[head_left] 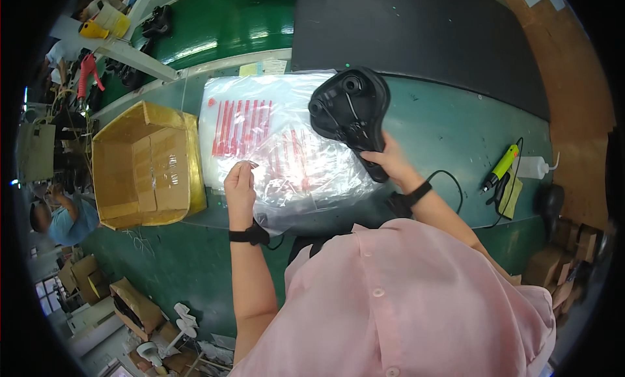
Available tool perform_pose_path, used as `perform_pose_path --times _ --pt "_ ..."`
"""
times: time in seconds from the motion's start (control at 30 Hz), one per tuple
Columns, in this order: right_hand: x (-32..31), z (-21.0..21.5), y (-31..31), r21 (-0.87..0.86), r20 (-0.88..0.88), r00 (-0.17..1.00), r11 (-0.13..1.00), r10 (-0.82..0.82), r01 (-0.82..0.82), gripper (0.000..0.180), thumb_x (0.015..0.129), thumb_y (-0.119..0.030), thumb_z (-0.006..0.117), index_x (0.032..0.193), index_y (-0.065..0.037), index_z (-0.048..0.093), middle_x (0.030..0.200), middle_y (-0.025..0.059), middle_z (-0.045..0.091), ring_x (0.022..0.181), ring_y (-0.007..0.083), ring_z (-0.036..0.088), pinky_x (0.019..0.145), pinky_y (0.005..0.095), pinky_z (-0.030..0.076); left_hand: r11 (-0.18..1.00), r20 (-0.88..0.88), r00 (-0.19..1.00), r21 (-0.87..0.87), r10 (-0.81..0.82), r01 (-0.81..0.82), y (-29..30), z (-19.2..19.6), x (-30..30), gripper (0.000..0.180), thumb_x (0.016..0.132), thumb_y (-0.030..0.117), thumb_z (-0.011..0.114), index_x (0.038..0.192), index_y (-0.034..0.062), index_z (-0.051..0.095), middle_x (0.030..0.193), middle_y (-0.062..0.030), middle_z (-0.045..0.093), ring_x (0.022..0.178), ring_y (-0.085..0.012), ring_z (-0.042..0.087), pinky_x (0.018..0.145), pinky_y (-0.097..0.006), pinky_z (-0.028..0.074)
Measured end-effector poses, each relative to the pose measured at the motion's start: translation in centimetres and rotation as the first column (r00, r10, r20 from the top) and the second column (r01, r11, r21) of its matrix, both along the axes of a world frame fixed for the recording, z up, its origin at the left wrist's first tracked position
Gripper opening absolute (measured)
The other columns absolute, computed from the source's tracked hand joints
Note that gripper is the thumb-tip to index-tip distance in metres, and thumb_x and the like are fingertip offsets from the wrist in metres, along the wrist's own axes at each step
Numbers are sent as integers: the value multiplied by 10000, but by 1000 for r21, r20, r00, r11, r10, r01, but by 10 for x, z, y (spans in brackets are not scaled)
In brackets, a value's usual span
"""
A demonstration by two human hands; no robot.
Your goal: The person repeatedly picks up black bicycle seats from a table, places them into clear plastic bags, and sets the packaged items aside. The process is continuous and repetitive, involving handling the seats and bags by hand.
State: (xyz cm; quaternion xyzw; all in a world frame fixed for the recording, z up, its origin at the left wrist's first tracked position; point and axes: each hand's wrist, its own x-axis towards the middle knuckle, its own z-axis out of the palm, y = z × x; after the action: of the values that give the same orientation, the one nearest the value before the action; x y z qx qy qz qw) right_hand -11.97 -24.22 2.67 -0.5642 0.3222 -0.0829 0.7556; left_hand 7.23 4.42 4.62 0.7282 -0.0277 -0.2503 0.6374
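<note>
My right hand (394,161) grips a black bicycle saddle (348,110) by its narrow nose. The saddle's underside faces up, showing metal rails and two round dampers, and its wide end points away from me. Beneath and left of it lies a stack of clear plastic bags (221,117) with red printing, spread on the green table (430,123). My left hand (241,182) is closed in a pinch on the edge of the top plastic bag (286,175), whose film looks crumpled there. Black bands circle both my wrists.
An open cardboard box (146,175) edged with yellow tape stands left of the bags. At the right lie a green corded tool (501,165) and a white squeeze bottle (537,167). A black mat (416,32) covers the far side. Another person (71,221) sits at far left.
</note>
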Motion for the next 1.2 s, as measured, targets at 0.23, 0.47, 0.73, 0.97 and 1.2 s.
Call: perform_pose_path --times 0.23,0.47,0.73,0.97,1.2 --pt "-26 68 12 67 113 980 982 166 -174 702 723 -6 738 1346 6 415 1225 75 572 1106 164 547 977 304 410 958 46 962 115 -268 261 -34 24 -44 111 827 87 655 892 6 697 671 -14 621 567 -75 537 530 -230 428" --pt "3 57 54 296 176 978 941 115 -164 552 759 -39 713 1246 21 461 1080 76 607 944 134 596 813 272 496 881 265 856 302 -445 364 -93 20 -82 172 733 69 694 830 -67 657 650 -153 633 554 -206 605 542 -312 465" --pt "-12 44 47 372 170 979 913 108 -165 470 781 -36 692 1202 7 487 1021 82 626 864 154 630 754 268 518 927 -43 926 14 -375 376 -65 23 -85 96 823 60 665 753 -2 647 677 -22 637 604 -84 589 527 -222 446" --pt "-14 55 49 481 173 978 857 114 -185 457 766 -48 719 1171 -2 513 983 44 608 815 117 613 702 251 523 861 250 841 320 -479 395 -85 35 -107 112 766 70 713 761 -13 637 652 -93 651 570 -139 596 542 -271 455" --pt "-16 35 42 328 89 995 942 50 -76 492 762 -29 719 1201 0 499 1025 55 613 829 123 614 737 269 515 940 20 945 -101 -325 325 -54 36 -85 82 880 103 622 836 38 601 745 -16 634 670 -97 599 589 -231 481"
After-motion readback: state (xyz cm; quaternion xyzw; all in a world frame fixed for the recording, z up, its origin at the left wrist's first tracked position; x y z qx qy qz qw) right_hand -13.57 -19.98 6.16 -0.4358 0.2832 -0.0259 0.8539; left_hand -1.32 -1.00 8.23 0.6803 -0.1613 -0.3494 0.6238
